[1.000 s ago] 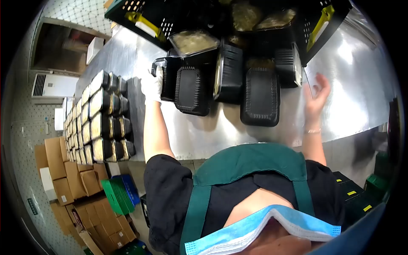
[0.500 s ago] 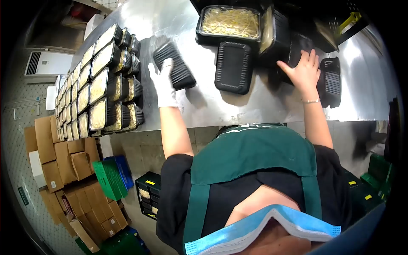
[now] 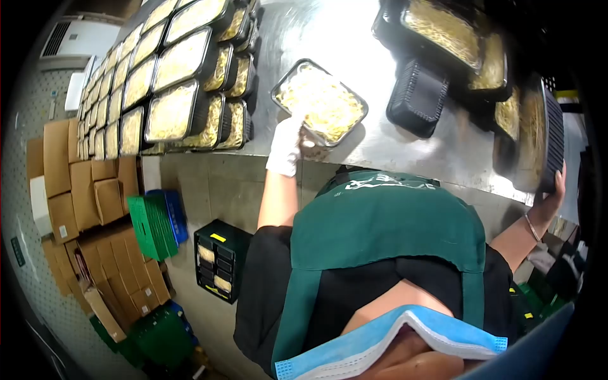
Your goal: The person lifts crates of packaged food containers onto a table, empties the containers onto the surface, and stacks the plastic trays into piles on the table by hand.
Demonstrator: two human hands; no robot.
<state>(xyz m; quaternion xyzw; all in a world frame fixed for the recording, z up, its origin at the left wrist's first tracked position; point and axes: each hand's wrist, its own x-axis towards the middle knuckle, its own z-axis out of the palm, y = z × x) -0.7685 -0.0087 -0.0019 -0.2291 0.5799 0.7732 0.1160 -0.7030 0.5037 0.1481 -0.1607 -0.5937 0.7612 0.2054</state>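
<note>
My left hand (image 3: 288, 142), in a white glove, grips the near edge of a black tray of bean sprouts (image 3: 323, 101). That tray faces up over the steel table, its sprouts pale and yellowish. At the far right, my bare right hand (image 3: 552, 193) has its fingers on the lower end of another black sprout tray (image 3: 538, 139), tilted on its side; part of the hand is hidden behind it. Between the hands, a black tray (image 3: 418, 98) lies bottom up on the table. Beyond it sits a sprout-filled tray (image 3: 443, 35), with others beside it.
Stacked sprout trays (image 3: 180, 57) fill the left of the steel table (image 3: 354, 149). On the floor to the left are cardboard boxes (image 3: 82, 190), a green crate (image 3: 152, 225) and a black crate (image 3: 218, 259) with trays inside.
The left hand's tray has turned from showing its ribbed underside to showing sprouts, and moved nearer the front edge. My right hand went from the middle trays to one at the far right. The view shifted.
</note>
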